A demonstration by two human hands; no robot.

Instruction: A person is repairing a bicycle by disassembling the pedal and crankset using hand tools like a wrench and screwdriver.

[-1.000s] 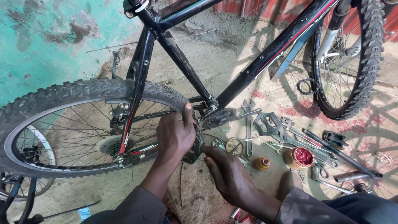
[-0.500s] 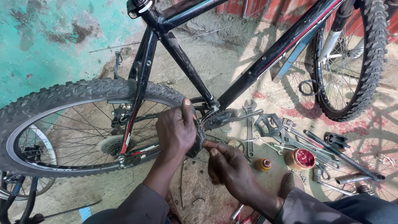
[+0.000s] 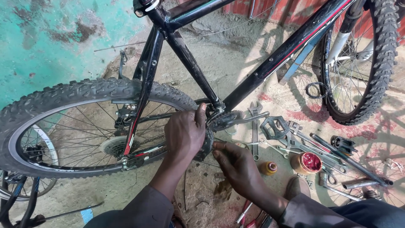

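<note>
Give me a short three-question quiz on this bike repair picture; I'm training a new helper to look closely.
1. True or false: the left hand rests on the chainring beside the rear wheel.
2. Which lies nearest the open red grease tin? A) the small orange bottle B) the front wheel C) the seat clamp
3. What loose bike part lies on the ground among the wrenches?

Key: 1 true; 2 A; 3 a pedal.

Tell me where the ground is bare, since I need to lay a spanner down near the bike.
Bare patches: concrete behind the black frame toward the red wall, and ground under the right hand. Crowded: right of the crank, where pedal, spanners, red grease tin and small yellow bottle lie.
</note>
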